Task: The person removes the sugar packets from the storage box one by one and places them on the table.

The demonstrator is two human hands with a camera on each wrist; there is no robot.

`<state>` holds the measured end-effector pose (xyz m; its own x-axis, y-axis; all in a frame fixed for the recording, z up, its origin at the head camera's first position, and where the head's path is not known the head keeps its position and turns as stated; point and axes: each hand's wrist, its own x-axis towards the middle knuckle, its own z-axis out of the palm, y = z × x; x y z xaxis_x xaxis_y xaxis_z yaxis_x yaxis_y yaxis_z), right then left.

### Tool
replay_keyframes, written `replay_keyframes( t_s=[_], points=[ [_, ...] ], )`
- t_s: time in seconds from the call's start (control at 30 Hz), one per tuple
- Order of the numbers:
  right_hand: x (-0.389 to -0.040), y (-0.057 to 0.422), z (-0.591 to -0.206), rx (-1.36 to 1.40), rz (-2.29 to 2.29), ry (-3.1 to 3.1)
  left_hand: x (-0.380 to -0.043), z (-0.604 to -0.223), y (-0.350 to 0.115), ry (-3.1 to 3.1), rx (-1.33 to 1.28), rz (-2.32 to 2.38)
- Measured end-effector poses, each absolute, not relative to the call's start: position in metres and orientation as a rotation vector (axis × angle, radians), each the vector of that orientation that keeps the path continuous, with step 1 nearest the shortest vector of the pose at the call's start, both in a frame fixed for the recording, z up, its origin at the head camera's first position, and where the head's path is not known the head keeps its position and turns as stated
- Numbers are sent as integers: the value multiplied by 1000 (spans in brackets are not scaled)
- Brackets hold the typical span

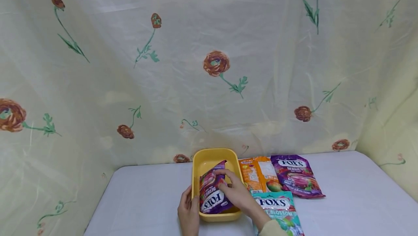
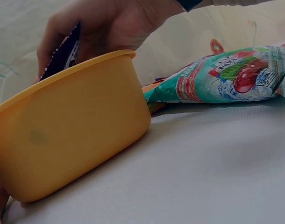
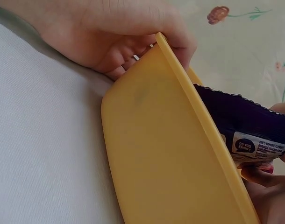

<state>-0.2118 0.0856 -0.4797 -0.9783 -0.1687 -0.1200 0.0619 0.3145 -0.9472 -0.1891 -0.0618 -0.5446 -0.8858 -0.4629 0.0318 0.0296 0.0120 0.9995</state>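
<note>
A yellow plastic tub [image 1: 225, 218] stands near the back of the white table. My left hand [image 1: 188, 212] grips its left side; in the right wrist view the thumb of that left hand [image 3: 110, 37] hooks over the rim with the fingers against the outer wall. My right hand [image 1: 238, 194] holds a purple Fox's Berries candy bag [image 1: 209, 194] tilted inside the tub, thumb and fingers pinching it. A dark edge of this candy bag [image 3: 245, 121] sticks out above the rim in the right wrist view. The tub's floor is partly hidden by it.
Right of the tub lie orange candy bags [image 1: 258, 174], another purple Fox's Berries bag [image 1: 297, 176] and a teal Fox's bag [image 1: 277, 208], partly under my right forearm. A pale flowered curtain [image 1: 183, 91] hangs behind the white table [image 1: 143, 199].
</note>
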Motion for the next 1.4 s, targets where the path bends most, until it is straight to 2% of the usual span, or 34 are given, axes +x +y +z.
replay_keyframes(
  t_s=[1.03,1.4],
  points=[
    [-205,86,-479,21,-1827,2408,-189,-548,-60,-1876,413,-1871],
    [-199,101,-468,53,-1912,2344,-188,-545,-57,-1865,467,-1925]
  ],
)
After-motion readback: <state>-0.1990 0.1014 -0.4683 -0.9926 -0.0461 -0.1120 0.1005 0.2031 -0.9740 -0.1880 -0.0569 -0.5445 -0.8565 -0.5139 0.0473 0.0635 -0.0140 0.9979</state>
